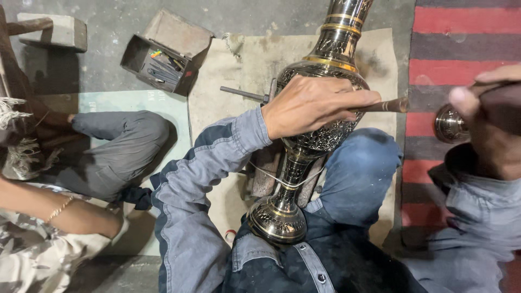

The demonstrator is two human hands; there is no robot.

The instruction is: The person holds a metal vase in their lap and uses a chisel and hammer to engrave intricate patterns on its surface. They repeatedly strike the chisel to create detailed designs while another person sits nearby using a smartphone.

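Note:
A tall engraved brass vase with dark patterning leans across my lap, its round foot against my body and its neck pointing away. My left hand lies over the vase's belly, shut on a thin brown rod-like tool that sticks out to the right. My right hand is raised close to the camera at the right edge, blurred. It is shut on a dark-handled tool with a round shiny metal head, apart from the vase.
A beige cloth covers the concrete floor under the vase, with a metal tool lying on it. An open box of small tools stands at the back left. Another person's leg and arm are at left. A red striped rug lies at right.

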